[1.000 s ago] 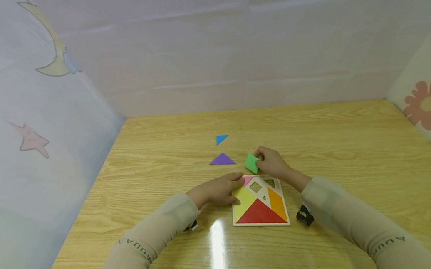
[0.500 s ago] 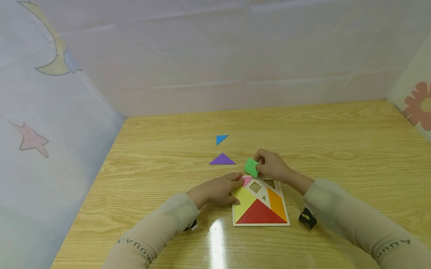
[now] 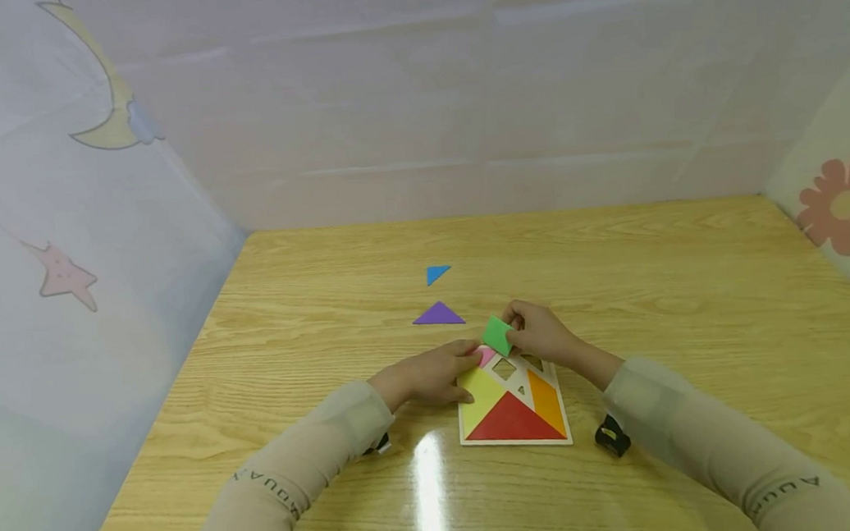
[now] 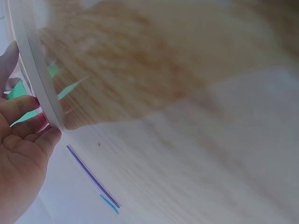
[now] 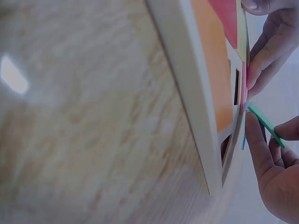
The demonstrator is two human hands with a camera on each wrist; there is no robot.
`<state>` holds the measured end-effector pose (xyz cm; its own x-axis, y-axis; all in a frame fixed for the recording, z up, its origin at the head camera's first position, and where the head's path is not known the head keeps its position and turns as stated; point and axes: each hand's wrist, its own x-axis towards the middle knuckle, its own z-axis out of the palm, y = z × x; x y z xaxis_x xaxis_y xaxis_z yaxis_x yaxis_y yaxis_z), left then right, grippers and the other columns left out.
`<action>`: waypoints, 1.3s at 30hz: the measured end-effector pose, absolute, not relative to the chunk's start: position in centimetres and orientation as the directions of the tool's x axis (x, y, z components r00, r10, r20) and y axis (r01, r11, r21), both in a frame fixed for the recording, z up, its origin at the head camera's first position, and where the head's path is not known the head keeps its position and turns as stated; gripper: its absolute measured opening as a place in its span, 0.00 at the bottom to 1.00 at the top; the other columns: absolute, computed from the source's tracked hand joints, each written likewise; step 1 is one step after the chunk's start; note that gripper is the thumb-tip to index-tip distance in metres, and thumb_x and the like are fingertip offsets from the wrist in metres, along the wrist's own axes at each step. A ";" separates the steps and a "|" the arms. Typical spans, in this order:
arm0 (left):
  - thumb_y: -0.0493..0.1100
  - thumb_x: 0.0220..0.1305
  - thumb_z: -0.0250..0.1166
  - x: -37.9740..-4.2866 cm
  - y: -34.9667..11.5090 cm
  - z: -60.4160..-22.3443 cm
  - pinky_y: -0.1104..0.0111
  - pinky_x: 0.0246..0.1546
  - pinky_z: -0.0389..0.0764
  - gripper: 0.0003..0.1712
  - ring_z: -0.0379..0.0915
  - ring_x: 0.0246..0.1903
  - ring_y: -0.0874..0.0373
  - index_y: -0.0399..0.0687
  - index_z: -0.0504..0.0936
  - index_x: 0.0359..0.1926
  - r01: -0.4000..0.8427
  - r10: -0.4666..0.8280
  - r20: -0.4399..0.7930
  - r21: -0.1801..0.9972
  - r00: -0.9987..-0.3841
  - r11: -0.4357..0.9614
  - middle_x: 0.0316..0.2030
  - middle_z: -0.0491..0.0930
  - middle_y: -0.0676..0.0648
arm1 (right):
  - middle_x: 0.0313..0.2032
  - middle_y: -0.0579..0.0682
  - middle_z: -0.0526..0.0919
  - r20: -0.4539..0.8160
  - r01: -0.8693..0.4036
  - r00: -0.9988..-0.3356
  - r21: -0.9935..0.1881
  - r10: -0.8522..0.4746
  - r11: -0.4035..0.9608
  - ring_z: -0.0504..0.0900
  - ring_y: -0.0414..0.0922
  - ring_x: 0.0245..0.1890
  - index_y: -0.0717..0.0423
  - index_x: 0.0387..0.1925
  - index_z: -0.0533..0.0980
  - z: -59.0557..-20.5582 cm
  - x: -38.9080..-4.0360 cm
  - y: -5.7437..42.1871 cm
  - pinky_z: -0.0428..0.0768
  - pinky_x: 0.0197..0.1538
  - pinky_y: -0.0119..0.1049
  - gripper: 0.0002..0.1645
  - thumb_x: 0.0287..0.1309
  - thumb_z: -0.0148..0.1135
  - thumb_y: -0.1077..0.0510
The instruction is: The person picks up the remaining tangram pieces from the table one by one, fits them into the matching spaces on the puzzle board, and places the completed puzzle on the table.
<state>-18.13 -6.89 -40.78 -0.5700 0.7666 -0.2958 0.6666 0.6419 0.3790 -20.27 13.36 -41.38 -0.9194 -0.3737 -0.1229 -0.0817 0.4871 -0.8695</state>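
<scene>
My right hand (image 3: 541, 333) pinches a green square tangram piece (image 3: 498, 336) between thumb and fingers. The piece is tilted, just above the far edge of the white tangram board (image 5: 198, 93). My left hand (image 3: 427, 375) holds the board at its left side and far left corner, with the fingertips against the rim in the left wrist view. Red (image 3: 513, 422), yellow (image 3: 481, 393), orange (image 3: 546, 403) and pink (image 3: 486, 357) pieces lie in the board. A square opening (image 3: 504, 368) shows near its far side. Part of another opening is behind my right hand.
Beyond the board, a purple triangle (image 3: 439, 315) lies flat on the wooden table (image 3: 309, 306), with a smaller blue triangle (image 3: 436, 274) farther back. Printed cloth walls (image 3: 459, 115) close off the table's back and sides.
My right hand has brought the green piece slightly toward me, from behind the board to its far edge. My left hand and the board have stayed put.
</scene>
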 end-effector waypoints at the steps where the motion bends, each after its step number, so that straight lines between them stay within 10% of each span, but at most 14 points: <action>1: 0.49 0.57 0.57 -18.2 -6.9 -40.9 0.70 0.59 0.48 0.38 0.41 0.62 0.55 0.38 0.52 0.63 0.659 0.762 -0.300 0.383 -0.574 0.647 0.64 0.46 0.43 | 0.23 0.54 0.68 -0.125 -0.081 -0.918 -0.870 -0.375 0.487 0.73 0.45 0.21 0.67 0.33 0.68 -41.5 -20.3 13.4 0.78 0.25 0.36 0.08 0.48 0.48 0.70; 39: 0.51 0.54 0.60 -18.4 -6.8 -41.2 0.70 0.57 0.55 0.40 0.47 0.60 0.54 0.41 0.54 0.63 0.654 0.747 -0.294 0.362 -0.596 0.664 0.64 0.47 0.44 | 0.22 0.52 0.69 -0.105 -0.122 -0.905 -0.864 -0.411 0.488 0.67 0.42 0.20 0.67 0.34 0.68 -41.9 -18.1 13.7 0.70 0.20 0.27 0.09 0.46 0.50 0.71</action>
